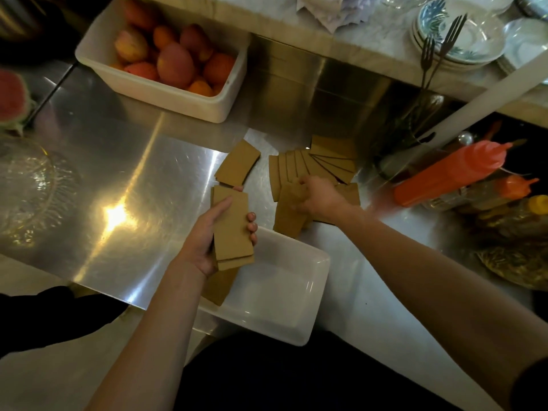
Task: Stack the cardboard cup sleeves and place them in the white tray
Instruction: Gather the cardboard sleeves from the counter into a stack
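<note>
My left hand holds a small stack of brown cardboard cup sleeves above the far left corner of the white tray. A few sleeves lie inside the tray under that hand. My right hand pinches one sleeve at its top edge, lifted off the fanned pile of sleeves on the steel counter. One more sleeve lies alone, left of the pile.
A white bin of mangoes stands at the back. A glass dish and cut watermelon are at the left. Orange squeeze bottles and forks in a holder crowd the right. Plates sit on the raised shelf.
</note>
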### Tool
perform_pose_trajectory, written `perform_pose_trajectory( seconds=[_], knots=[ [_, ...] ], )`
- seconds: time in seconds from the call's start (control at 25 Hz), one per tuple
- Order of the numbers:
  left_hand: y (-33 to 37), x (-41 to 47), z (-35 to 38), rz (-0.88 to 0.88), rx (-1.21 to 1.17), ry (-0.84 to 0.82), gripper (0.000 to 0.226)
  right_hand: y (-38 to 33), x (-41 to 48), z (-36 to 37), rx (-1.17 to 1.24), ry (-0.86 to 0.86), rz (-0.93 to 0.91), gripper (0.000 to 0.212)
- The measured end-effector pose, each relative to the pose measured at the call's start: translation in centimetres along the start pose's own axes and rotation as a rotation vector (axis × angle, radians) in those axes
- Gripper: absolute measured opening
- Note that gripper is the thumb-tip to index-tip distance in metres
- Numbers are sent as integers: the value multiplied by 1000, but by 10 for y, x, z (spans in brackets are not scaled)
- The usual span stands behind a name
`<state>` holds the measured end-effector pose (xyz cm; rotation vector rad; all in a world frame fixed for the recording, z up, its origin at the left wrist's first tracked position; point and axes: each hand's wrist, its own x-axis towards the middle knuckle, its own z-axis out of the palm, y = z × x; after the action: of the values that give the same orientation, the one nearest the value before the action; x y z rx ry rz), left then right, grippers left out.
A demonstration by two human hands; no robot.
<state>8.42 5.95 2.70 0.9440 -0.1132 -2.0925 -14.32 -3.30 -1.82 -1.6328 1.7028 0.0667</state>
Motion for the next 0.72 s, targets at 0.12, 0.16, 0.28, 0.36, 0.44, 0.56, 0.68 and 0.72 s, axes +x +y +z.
perform_pose_trajectory(
  seconds=[0.12, 0.16, 0.28, 0.36, 0.44, 0.56, 0.68, 0.72],
  knots=[
    [1, -5, -1, 15, 1, 10, 34, -2, 5, 17, -250, 17, -2, 67],
    [1, -6, -2, 19, 2, 12, 34, -1, 5, 19, -277, 42, -4, 73],
    [-1, -7, -3, 24, 6, 15, 36, 5, 1, 19, -275, 85, 3, 79],
    [-2, -6, -3, 21, 11, 9, 36, 10, -4, 16, -66, 47, -13, 68],
    [-3, -5, -1, 11, 28, 3, 34, 17, -14, 4, 165, 2, -34, 62],
    [-2, -3, 2, 12, 35, -11, 32, 25, -13, -30, 341, 4, 48, 78],
    [-3, -2, 3, 6, 25, -17, 30, 20, 3, -44, 80, -25, 17, 77],
    [-4, -2, 4, 3, 29, -13, 30, 17, 8, -39, -51, -45, 3, 75]
  ],
)
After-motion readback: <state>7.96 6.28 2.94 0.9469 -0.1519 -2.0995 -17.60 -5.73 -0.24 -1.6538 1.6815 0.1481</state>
